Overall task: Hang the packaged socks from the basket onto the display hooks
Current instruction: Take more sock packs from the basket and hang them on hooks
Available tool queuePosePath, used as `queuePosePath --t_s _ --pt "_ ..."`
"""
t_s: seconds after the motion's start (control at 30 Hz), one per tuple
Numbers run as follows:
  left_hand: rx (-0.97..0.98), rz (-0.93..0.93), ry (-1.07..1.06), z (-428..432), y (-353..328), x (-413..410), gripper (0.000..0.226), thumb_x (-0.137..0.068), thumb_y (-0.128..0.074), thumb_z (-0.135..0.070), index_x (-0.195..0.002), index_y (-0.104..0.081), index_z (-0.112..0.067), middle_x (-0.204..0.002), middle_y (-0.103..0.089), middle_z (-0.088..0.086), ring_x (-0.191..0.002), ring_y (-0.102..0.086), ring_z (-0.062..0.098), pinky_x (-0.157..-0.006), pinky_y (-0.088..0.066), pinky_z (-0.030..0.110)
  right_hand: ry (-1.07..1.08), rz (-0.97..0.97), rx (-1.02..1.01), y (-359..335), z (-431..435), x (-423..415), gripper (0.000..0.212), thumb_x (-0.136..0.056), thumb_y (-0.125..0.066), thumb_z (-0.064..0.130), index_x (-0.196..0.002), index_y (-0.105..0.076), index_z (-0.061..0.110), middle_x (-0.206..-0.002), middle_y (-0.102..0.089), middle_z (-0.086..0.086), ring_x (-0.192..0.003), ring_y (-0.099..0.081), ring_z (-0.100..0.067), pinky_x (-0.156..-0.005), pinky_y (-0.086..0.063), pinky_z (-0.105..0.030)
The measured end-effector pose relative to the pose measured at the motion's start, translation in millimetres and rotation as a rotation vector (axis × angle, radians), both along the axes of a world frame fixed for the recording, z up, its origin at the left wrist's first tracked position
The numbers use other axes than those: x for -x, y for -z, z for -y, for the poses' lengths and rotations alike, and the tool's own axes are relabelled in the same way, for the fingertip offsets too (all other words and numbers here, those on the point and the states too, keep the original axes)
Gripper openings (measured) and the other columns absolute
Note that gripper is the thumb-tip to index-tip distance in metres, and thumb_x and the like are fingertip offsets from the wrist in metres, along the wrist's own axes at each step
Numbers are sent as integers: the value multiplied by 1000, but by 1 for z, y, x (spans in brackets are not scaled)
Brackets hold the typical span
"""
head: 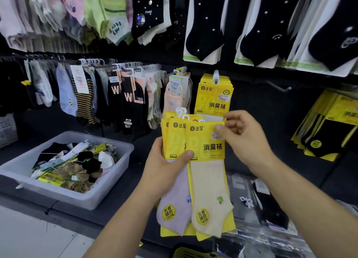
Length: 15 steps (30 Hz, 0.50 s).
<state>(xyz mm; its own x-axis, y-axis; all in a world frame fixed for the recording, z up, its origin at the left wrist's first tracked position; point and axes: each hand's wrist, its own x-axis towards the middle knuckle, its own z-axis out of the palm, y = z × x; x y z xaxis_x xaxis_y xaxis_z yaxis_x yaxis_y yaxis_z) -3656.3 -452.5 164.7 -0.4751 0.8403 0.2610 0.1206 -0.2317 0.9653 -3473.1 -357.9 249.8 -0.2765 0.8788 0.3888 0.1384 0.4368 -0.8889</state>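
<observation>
My left hand [164, 161] grips a fanned stack of yellow-carded sock packs [205, 141] at mid height, thumb across the front. The front pack holds a cream sock [209, 195]; a lilac sock [174, 199] shows behind it. My right hand [244, 135] pinches the upper right corner of the front pack. Right behind the stack, matching yellow packs [213, 99] hang on a display hook [216, 76]. An empty hook [279, 86] sticks out to its right. The grey basket [108, 184] at the lower left holds several loose sock packs.
Rows of hanging socks fill the wall: black dotted ones [205, 25] above, striped and black pairs [116, 95] on the left rail. More yellow packs [329, 126] lie at the right. Clear-wrapped dark socks [267, 199] lie on the shelf below my right arm.
</observation>
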Motion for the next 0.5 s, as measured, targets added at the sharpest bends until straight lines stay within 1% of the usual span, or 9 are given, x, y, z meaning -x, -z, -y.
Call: queuePosePath --t_s 0.07,0.13,0.2,0.23,0.3,0.4,0.47,0.5 --pt "-3 -43 1 -2 2 -1 46 -80 -92 -34 -114 -61 -33 -103 -76 -29 -92 -74 -7 -71 -55 9 -16 144 -140 -17 -3 -1 12 -85 -77 25 -93 -68 25 -90 -71 5 -82 -66 -8 -72 -55 -25" --pt "-11 -69 -2 -4 2 -1 44 -83 -92 -28 -113 -60 -35 -103 -76 -30 -93 -74 -7 -72 -55 9 -93 289 -160 -28 -3 2 10 -85 -77 27 -88 -70 22 -86 -71 7 -73 -64 0 -64 -53 -18" --pt "-25 -70 -8 -5 -2 -3 48 -78 -94 -33 -113 -60 -36 -103 -76 -30 -93 -74 -7 -72 -55 10 -134 382 -192 -34 -4 5 10 -87 -76 26 -89 -70 18 -85 -70 6 -68 -62 3 -59 -48 -13" --pt "-30 -68 -11 -4 -3 -3 51 -75 -93 -38 -114 -60 -36 -103 -75 -30 -93 -74 -8 -72 -55 10 -139 411 -209 -37 -5 6 9 -88 -75 25 -90 -71 18 -85 -69 6 -68 -61 3 -60 -47 -12" --pt "-40 -68 -12 -3 -5 -3 54 -70 -89 -45 -114 -60 -36 -105 -75 -29 -95 -74 -7 -73 -55 10 -163 434 -220 -42 -6 5 8 -90 -73 24 -91 -72 16 -86 -70 3 -71 -59 2 -65 -47 -14" --pt "-58 -88 -13 -2 -6 -1 60 -65 -87 -57 -115 -59 -40 -108 -75 -28 -99 -74 -5 -77 -57 12 -207 433 -216 -47 -8 3 8 -90 -73 25 -89 -73 17 -89 -71 -3 -77 -60 -6 -69 -51 -20" --pt "-62 -108 -13 -1 -7 1 58 -64 -85 -60 -113 -58 -47 -109 -74 -29 -100 -73 -6 -77 -57 11 -212 444 -203 -47 -9 4 7 -90 -73 24 -87 -73 18 -90 -71 -4 -78 -60 -8 -72 -52 -25" --pt "-63 -121 -13 0 -7 1 54 -64 -84 -61 -110 -58 -54 -109 -74 -30 -100 -72 -7 -77 -57 11 -216 447 -197 -48 -9 5 6 -89 -74 24 -86 -74 18 -89 -70 -4 -76 -59 -7 -72 -52 -25"
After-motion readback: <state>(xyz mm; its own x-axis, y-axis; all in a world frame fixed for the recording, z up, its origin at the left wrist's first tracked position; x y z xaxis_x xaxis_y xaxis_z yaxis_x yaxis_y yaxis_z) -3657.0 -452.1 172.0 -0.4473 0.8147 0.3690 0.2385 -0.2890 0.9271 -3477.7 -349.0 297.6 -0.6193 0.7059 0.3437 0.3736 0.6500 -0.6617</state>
